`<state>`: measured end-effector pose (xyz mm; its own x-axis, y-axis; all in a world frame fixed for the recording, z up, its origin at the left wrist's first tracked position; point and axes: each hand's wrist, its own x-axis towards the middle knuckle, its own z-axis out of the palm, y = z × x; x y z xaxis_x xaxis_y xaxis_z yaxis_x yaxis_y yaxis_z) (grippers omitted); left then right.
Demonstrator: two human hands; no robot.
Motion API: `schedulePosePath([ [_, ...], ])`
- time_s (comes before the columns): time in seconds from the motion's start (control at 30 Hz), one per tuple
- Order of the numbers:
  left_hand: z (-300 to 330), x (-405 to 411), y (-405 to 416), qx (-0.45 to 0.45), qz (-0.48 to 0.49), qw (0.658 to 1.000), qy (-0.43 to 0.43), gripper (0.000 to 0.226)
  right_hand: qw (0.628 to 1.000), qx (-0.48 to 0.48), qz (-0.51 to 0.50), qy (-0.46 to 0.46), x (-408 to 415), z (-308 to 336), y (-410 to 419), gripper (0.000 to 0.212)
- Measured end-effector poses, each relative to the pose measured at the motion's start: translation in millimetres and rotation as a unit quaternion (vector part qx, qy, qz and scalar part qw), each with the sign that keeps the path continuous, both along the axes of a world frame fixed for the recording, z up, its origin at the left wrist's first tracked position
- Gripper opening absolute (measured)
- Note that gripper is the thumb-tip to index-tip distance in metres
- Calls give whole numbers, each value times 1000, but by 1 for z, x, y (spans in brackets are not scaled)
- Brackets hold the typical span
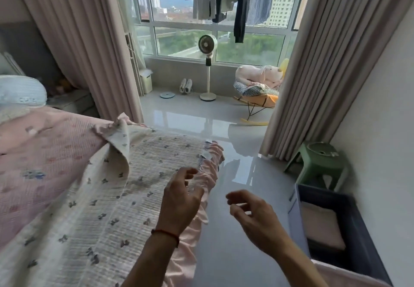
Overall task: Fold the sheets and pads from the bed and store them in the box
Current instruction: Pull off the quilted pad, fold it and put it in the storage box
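Both hands are open with curled fingers and hold nothing. Left hand (181, 199) hovers over the frilled pink edge of the cream printed sheet (107, 208), which lies spread on the bed (33, 163) with one corner folded back. Right hand (253, 217) hangs over the glossy floor (235, 253). Against the right wall sits the dark box (356, 237), with a folded pink pad (322, 230) inside.

Both forearms are bare, with no sleeves showing up to the bottom edge of the view. The left hand (179, 199) has a thin red string bracelet (165, 234) around its wrist. The right hand (253, 215) wears nothing.
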<state>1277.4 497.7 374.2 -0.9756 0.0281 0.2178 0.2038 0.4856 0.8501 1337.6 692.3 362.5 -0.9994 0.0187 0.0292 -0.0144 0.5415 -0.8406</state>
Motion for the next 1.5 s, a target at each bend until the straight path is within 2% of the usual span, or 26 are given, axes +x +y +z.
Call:
schedulePosePath([
  [0.17,-18,-127,37,-72,18,997,18,38,999,-34,32,-16,-145,-23,49,19],
  [0.33,-31,-221,60,-111,56,991,-49,37,992,-32,117,-31,-276,-36,108,20],
  [0.4,-29,-259,62,-103,92,986,-94,37,988,-20,147,-32,-344,-29,124,19],
  [0.57,-31,-338,45,-93,202,966,-135,32,969,9,246,-26,-487,-7,114,21],
  [0.77,-85,-454,27,-4,311,934,-176,26,924,106,366,-20,-643,-40,65,23],
  [0.97,-146,-558,-10,58,366,889,-267,31,853,201,474,-88,-777,-102,4,21],
  [1.13,-168,-619,-54,50,411,843,-343,41,788,271,539,-124,-881,-153,-67,38],
  [1.3,-213,-676,-111,10,476,778,-411,56,731,328,579,-154,-986,-255,-184,57],
  [1.5,-315,-752,-206,-59,530,733,-422,69,651,414,634,-51,-1082,-403,-297,102],
])
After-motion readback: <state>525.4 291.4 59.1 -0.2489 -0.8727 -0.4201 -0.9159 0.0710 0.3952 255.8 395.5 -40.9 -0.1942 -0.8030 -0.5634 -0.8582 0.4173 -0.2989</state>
